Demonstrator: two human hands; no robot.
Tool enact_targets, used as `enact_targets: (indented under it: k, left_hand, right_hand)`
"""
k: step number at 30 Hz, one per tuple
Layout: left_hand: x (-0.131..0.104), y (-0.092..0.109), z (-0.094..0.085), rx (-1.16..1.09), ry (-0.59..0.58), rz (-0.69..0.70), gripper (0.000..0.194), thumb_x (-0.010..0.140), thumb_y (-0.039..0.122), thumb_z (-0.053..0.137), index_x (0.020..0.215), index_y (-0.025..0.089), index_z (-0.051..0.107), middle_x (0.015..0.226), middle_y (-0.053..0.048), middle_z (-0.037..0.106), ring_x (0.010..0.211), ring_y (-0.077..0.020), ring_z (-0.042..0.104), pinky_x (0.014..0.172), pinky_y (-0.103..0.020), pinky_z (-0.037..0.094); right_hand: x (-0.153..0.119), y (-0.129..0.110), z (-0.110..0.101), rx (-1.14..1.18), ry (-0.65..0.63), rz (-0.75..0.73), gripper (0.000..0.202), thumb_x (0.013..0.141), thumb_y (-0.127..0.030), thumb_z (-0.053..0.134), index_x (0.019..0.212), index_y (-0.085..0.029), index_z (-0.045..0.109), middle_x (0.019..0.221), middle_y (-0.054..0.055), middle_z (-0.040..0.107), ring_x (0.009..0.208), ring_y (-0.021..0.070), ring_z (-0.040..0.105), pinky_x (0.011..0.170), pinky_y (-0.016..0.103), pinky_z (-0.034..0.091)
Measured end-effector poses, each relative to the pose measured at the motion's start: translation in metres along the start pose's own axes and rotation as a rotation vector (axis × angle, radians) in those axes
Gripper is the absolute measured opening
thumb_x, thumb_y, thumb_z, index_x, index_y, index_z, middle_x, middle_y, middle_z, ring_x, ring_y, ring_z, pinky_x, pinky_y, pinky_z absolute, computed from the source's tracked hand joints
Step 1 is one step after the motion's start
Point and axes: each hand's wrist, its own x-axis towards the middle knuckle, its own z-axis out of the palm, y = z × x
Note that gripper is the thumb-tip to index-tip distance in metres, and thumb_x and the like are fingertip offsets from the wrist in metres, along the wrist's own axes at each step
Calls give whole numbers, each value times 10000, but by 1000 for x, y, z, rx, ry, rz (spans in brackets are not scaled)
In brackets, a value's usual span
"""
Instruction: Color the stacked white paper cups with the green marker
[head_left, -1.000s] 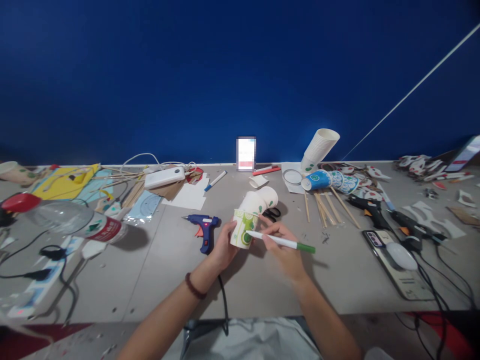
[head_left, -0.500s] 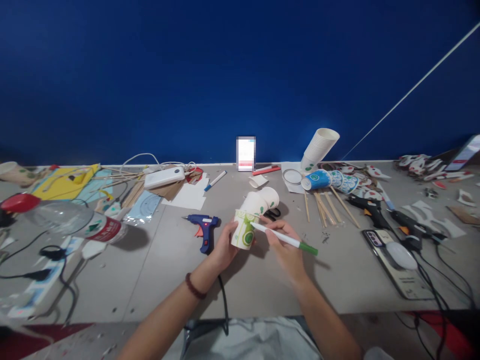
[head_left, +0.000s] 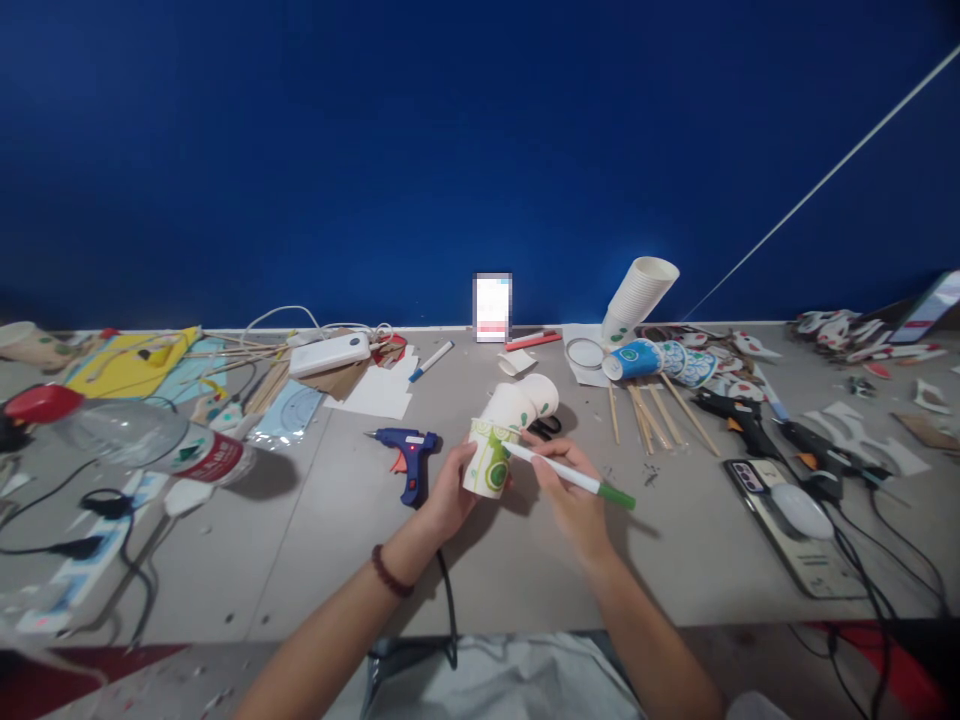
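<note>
My left hand (head_left: 451,492) is wrapped round a white paper cup (head_left: 487,468) that bears green drawing and is joined to more white cups (head_left: 517,402) in a curved chain. In my right hand (head_left: 574,490) is a white marker (head_left: 566,472) with a green end, its tip touching or very close to the drawn side of the cup. Left of my left hand lies a blue glue gun (head_left: 409,455). Some fingertips of my left hand are hidden behind the cup.
A bottle (head_left: 172,440) and a power strip (head_left: 97,560) are at the left. Toward the right are blue-patterned cups (head_left: 637,360), a tilted cup stack (head_left: 637,295), wooden sticks (head_left: 649,420), black glue guns (head_left: 742,420) and a phone (head_left: 810,565). A blue marker (head_left: 431,362) lies further back.
</note>
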Motion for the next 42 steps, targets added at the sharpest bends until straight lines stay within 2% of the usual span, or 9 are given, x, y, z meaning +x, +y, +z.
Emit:
enact_targets:
  k: [12,20,25,32,37,42]
  left_hand:
    - [1,-1,-1,-10,17,-6,393,726,371,694,1023,119,644,794,-70,707,632,-209,631,605,-344,526]
    - [2,0,0,-9,-9,2,384,731,381,675,1006,113,661,803,-85,721,625,-208,636,597,-338,534]
    - [2,0,-2,-21,-7,-17,386,733,375,673,1015,113,670,829,-92,732,642,-209,645,603,-335,541]
    - [1,0,-1,-48,-9,-27,336,779,335,617,1018,107,676,855,-97,733,659,-210,649,621,-341,535]
    - [1,0,-2,-19,-13,-34,359,768,368,636,994,94,681,808,-101,726,638,-215,643,598,-330,515]
    - [0,0,-2,3,-24,-52,352,776,379,634,978,95,681,771,-95,716,633,-215,647,610,-325,511]
  right_hand:
    - [1,1,0,25,6,23,98,817,-307,690,792,-235,629,1180,108,756,1161,286,686,971,447,535]
    - [1,-1,0,24,-33,18,90,791,-278,682,737,-241,620,1133,101,772,1253,296,626,967,442,540]
    - [1,1,-1,42,-59,19,73,793,-253,666,738,-237,620,1223,104,736,1198,287,663,972,451,539]
    - [1,1,0,81,-55,7,74,794,-223,660,734,-245,622,1104,76,778,1253,282,627,1005,464,527]
    - [1,-1,1,123,-11,25,124,774,-266,695,696,-246,600,1067,72,791,1233,297,643,1002,477,531]
    - [2,0,-2,96,11,12,171,805,-359,708,747,-237,603,1088,96,788,1187,305,672,1007,485,510]
